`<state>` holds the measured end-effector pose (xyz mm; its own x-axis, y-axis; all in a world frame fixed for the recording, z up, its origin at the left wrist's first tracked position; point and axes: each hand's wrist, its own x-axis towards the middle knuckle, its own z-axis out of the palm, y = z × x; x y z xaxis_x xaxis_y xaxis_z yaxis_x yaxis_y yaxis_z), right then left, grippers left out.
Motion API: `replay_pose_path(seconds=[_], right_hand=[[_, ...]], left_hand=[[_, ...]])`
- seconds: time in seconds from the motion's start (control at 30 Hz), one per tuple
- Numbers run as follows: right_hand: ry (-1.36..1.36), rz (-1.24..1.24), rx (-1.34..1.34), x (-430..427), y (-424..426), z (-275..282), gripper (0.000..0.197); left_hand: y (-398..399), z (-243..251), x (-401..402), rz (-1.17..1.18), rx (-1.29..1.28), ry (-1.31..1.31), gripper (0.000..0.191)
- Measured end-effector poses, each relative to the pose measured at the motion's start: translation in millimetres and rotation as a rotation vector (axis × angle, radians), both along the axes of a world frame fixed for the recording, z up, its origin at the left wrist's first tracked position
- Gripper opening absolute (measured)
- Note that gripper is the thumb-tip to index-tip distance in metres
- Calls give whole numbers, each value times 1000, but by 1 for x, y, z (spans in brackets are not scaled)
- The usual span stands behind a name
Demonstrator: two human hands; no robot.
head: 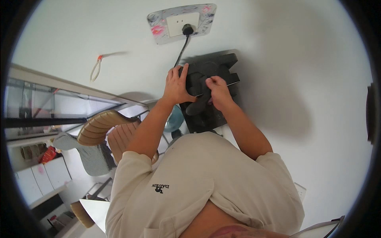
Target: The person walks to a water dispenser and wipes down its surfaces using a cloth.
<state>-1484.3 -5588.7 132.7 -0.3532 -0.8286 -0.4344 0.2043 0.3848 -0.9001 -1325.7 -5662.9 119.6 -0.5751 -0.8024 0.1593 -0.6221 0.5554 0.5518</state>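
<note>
A black appliance (208,67) stands against the white wall, seen from above. My left hand (178,87) lies on its left side, fingers spread over the top edge and thumb at the front. My right hand (219,92) is closed around a dark handle-like part (204,89) at the appliance's front. The rounded lower end of that part sticks out toward me, between my two hands. What exactly the appliance is, I cannot tell. Below it is a dark glossy surface (208,119).
A black plug (187,29) with its cord sits in the wall socket (174,25) above. A looped cord (95,70) hangs at the left. Brown padded chairs (101,128), a blue rounded object (174,119) and white cabinets (44,178) are on the left.
</note>
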Motion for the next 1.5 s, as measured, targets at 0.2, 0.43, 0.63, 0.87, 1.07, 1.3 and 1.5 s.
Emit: replay_pose_path(seconds=[0.2, 0.43, 0.63, 0.87, 1.07, 1.3, 1.5], right_hand=[[1006, 327, -346, 4, 0, -4, 14], [1642, 527, -437, 29, -23, -7, 12], [1738, 663, -248, 27, -15, -2, 18], [1706, 834, -299, -4, 8, 14, 18], [1756, 923, -390, -23, 12, 13, 21], [1519, 751, -290, -51, 13, 2, 19], [1241, 355, -346, -78, 9, -2, 8]], left_hand=[[-3, 5, 0, -12, 24, 18, 114], [-8, -13, -1, -3, -36, 33, 115], [-6, -6, -2, 9, -16, 48, 115], [-1, 1, 2, 2, -12, 63, 112], [2, 0, 4, 9, -11, 34, 112], [0, 3, 3, -1, 30, 15, 113], [-2, -4, 5, 1, 26, 3, 116]])
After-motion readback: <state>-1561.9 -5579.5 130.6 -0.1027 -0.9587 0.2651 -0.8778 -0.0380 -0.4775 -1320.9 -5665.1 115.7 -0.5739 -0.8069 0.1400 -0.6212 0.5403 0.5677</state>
